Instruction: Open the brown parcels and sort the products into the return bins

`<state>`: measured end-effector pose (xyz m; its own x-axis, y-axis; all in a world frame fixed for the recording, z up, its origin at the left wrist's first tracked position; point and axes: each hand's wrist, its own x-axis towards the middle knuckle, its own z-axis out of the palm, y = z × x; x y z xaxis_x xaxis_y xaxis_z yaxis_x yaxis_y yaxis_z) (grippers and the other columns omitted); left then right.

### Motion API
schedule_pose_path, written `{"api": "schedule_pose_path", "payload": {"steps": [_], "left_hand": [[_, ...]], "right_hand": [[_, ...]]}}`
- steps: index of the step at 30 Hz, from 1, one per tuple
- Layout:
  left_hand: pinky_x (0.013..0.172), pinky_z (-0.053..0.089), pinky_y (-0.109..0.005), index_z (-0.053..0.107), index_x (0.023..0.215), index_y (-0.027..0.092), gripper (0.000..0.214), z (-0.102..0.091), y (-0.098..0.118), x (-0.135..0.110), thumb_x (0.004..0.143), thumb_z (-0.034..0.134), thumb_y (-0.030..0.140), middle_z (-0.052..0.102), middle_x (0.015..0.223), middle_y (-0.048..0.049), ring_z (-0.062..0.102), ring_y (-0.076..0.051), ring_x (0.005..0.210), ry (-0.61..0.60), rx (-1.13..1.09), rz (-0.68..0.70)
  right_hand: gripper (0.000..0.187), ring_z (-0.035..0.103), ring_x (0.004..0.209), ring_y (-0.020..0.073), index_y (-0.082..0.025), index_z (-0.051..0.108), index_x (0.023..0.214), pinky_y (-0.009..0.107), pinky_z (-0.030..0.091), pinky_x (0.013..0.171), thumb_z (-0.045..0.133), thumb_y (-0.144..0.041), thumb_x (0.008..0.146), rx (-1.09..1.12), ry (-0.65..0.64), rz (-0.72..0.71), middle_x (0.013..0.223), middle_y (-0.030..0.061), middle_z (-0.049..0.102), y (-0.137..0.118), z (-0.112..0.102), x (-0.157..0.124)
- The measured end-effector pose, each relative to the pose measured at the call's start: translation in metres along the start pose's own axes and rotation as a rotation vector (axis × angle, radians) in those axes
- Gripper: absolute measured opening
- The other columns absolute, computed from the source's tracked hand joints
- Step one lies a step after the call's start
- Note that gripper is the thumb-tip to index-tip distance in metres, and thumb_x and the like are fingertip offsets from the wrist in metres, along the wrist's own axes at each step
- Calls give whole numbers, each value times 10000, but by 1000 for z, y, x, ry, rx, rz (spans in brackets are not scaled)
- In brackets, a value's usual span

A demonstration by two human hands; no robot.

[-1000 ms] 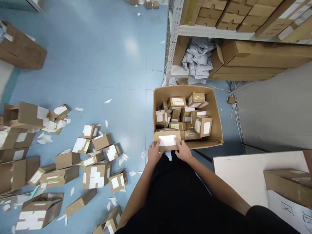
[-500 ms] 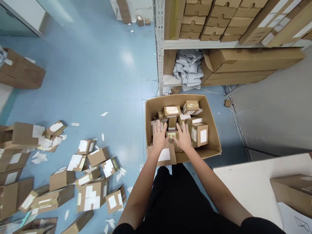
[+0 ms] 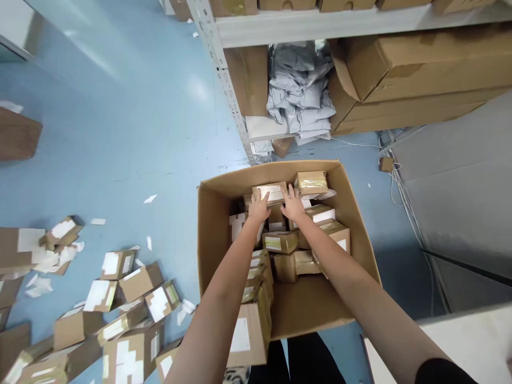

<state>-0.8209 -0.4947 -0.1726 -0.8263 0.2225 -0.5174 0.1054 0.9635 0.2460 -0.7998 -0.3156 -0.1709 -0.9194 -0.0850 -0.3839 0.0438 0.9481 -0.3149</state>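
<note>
A large open cardboard carton [image 3: 214, 224] full of small taped parcels stands in front of me. My left hand [image 3: 259, 208] is at the left end of a small cardboard box [image 3: 274, 193] with a white label, near the carton's far wall. At its right end is my right hand [image 3: 293, 206], so the box is gripped between the two. Just right of it sits a box wrapped in shiny tape [image 3: 312, 183]. Nearer to me lie a small box with a yellowish label [image 3: 280, 241] and a taped brown box [image 3: 296, 265]. A larger labelled box [image 3: 248, 333] is at the near left corner.
Several labelled parcels [image 3: 132, 352] and paper scraps lie on the blue floor at left. A metal shelf [image 3: 320, 25] beyond the carton holds grey mailing bags [image 3: 302, 96] and long cardboard boxes [image 3: 432, 69]. Cables run along the right wall. A white surface [image 3: 460, 341] is at lower right.
Both hands have reached farther into the carton, from the middle to the labelled box by the far wall. My view has moved closer to the carton and shelf.
</note>
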Motion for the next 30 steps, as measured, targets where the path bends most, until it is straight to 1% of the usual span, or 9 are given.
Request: {"api": "schedule_pose_path", "payload": {"steps": [5,8,10,13,16,19,23,26,30], "left_hand": [[1224,389,-609,229,1716,358,945,43,-8,56,911,720,299,49,1818,-51,138,-448,1633,-93,38,-8],[1224,361,-657,257,1698,417,909,65,-21,71,918,689,240,65,1816,-18,51,-411,1655,-99,43,-51],[1217,376,-649,320,1670,456,837,76,-32,73,941,628,181,77,1815,7,59,-367,1662,-48,36,-81],[1187,447,-599,406,1631,475,772,86,-45,70,951,600,165,49,1816,46,145,-389,1644,65,-25,-121],[1138,520,-536,400,1645,446,802,91,-48,65,927,659,201,-6,1819,18,427,-422,1510,77,-88,-159],[1107,539,-509,403,1658,376,833,88,-47,59,903,688,173,52,1816,-62,621,-374,1305,92,-80,-157],[1068,535,-539,432,1649,318,791,71,-46,35,911,673,167,211,1786,-113,628,-390,1248,162,-23,-118],[1071,518,-530,422,1653,296,760,47,-45,3,936,649,188,247,1775,-127,634,-378,1232,224,-9,-54],[1067,508,-500,421,1650,270,708,3,-38,-52,969,599,192,274,1764,-136,635,-365,1250,375,-17,14]], "right_hand": [[958,213,1605,410,-243,178,1731,528,363,1225,683,-235,917,-9,-117,22,1807,126,15,26,40,42],[962,214,1606,403,-253,160,1735,524,368,1225,673,-218,922,-7,-125,-11,1809,113,-26,37,57,56],[972,275,1586,400,-277,147,1737,512,376,1223,680,-221,925,3,-124,-34,1808,100,-69,42,65,65],[976,504,1457,372,-283,136,1738,462,441,1171,689,-227,935,45,-181,-28,1796,139,-123,43,77,82],[988,648,1306,350,-232,103,1741,427,485,1108,696,-234,951,80,-263,32,1775,251,-61,37,87,90],[965,669,1266,343,-210,40,1743,420,487,1093,640,-207,987,71,-231,74,1741,303,104,28,91,83],[974,671,1213,321,-251,-5,1742,410,509,1064,611,-189,989,34,-136,55,1626,249,349,13,74,55],[983,642,1232,318,-286,31,1741,415,508,1070,634,-193,971,4,-54,31,1603,216,358,-1,43,30],[971,582,1308,335,-318,86,1737,425,504,1079,643,-170,955,-40,71,-23,1633,202,300,-25,-13,-12]]}}
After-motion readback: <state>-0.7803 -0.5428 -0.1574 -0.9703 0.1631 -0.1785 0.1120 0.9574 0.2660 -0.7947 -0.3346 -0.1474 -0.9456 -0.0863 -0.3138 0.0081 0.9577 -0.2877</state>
